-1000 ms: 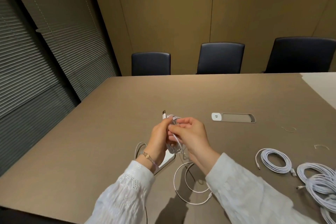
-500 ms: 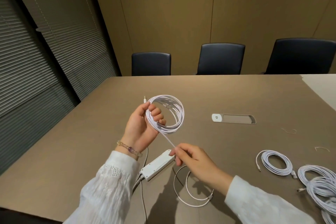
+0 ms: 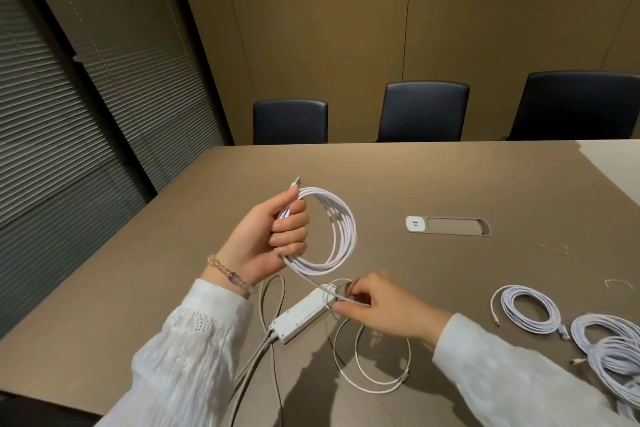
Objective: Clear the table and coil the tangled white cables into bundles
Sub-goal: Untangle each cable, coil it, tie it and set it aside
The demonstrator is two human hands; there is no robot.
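Hands work apart now: left hand grips the white coil above the table, while right hand, lower than half a second ago, pinches the trailing strand beside the white box, ready for another loop. Finished bundles lie right.

A white cable coil is held upright above the table, its tail running down to loose loops near the front edge. One neat bundle and a tangled heap lie toward the right edge.
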